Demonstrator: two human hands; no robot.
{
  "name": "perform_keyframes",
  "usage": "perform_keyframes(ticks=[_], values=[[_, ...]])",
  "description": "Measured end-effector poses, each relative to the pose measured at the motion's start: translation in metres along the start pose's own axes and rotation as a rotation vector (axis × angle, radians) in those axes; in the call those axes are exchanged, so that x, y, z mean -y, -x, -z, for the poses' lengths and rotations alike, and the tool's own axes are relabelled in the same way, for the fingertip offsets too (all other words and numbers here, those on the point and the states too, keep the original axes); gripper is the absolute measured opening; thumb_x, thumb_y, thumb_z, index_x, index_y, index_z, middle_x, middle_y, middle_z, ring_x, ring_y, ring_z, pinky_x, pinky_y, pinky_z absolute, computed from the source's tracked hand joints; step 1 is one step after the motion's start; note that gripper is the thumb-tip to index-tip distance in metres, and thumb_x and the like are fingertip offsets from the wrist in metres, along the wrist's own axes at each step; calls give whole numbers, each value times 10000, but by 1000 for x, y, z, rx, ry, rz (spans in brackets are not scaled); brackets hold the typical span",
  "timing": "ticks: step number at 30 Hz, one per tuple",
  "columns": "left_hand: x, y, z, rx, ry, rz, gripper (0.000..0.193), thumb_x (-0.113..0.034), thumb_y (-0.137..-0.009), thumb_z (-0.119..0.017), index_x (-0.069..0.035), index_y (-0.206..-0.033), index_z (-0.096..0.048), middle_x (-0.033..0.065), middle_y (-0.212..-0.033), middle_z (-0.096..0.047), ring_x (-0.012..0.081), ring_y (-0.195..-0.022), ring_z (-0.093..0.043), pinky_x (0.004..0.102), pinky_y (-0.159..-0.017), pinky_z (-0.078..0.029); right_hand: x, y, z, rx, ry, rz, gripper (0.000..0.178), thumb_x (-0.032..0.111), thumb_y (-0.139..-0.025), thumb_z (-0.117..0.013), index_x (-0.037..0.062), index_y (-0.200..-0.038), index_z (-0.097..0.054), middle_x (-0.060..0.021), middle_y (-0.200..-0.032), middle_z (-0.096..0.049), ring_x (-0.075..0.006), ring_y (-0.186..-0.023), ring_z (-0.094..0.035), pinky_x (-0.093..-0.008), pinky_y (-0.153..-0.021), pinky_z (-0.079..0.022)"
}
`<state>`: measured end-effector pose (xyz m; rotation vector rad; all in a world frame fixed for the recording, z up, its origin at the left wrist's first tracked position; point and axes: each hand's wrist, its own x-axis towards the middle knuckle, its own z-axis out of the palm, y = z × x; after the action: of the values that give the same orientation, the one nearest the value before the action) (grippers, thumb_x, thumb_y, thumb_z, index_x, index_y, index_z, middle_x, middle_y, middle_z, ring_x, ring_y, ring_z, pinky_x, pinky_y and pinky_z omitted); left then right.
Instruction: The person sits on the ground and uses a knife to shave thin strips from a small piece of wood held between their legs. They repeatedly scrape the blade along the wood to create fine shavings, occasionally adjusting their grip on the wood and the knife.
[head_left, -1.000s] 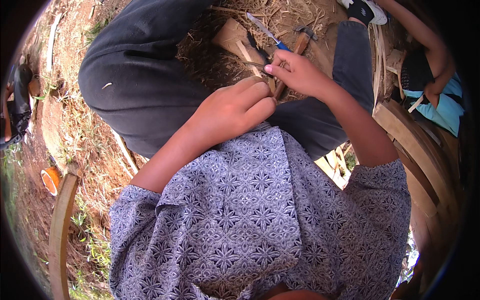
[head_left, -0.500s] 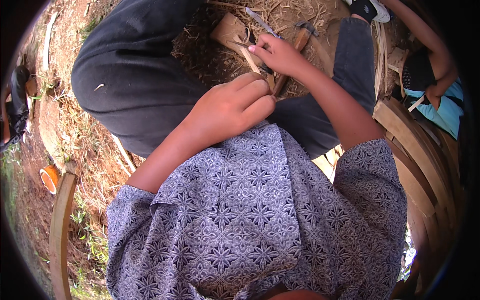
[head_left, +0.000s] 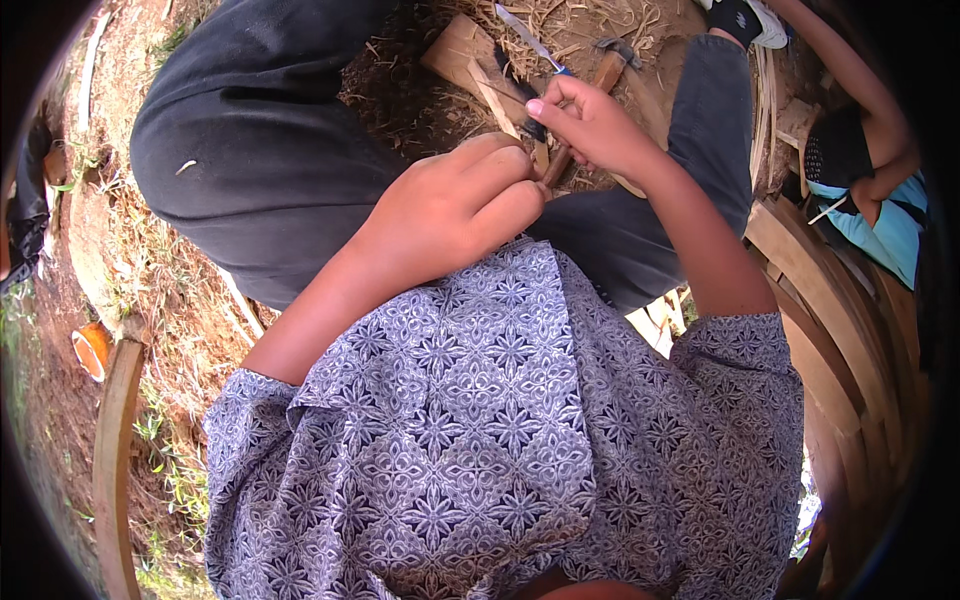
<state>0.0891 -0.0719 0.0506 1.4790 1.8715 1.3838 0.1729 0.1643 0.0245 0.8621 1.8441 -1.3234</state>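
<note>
My left hand (head_left: 460,210) is closed, knuckles up, in front of my shirt. From its far side sticks out a narrow pale strip of wood (head_left: 490,95), whose near end the fingers hide. My right hand (head_left: 595,125) lies just beyond and to the right, pinched round a small knife with a dark handle (head_left: 536,128). Its thin blade (head_left: 505,91) points up and left, across the strip or close beside it; which, I cannot tell. A wooden block (head_left: 458,52) lies under the strip's far end.
Past my hands, a second knife (head_left: 527,36) and a hammer (head_left: 610,68) lie among wood shavings. Curved boards (head_left: 825,290) are stacked at the right, near another person's arm (head_left: 860,85). An orange, round-edged object (head_left: 91,350) and a long plank (head_left: 118,450) are at the left.
My right hand has drawn back toward me and to the right with the small knife. The left hand stays almost in place, still closed round the strip.
</note>
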Motion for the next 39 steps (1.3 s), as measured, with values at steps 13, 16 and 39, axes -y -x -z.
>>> perform_keyframes(ticks=[13, 16, 39], values=[[0, -2, 1, 0, 21, -4, 177, -55, -760, -709, -15, -920, -646, 104, -989, -642, 304, -1010, -689, 357, -735, -611, 1, -4, 0, -7, 231, 196, 271, 321, -1027, -667, 73, -960, -579, 86, -592, -421, -26, -536, -320, -279, -486, -244], [-3, -4, -7, 59, -27, -44, 172, -66, -775, -703, -20, -931, -650, 99, -1001, -644, 303, -1025, -687, 356, -739, -612, -35, -42, -1, -52, 218, 178, 307, 361, -1019, -668, 74, -961, -579, 73, -583, -429, -44, -532, -329, -284, -487, -236], [-29, -7, -18, -90, 30, -73, 204, -11, -740, -775, -1, -886, -633, 102, -893, -620, 304, -914, -701, 361, -648, -605, -38, -9, -4, -90, 231, 161, 326, 376, -1020, -668, 76, -934, -576, 65, -584, -446, -39, -513, -381, -284, -465, -288]])
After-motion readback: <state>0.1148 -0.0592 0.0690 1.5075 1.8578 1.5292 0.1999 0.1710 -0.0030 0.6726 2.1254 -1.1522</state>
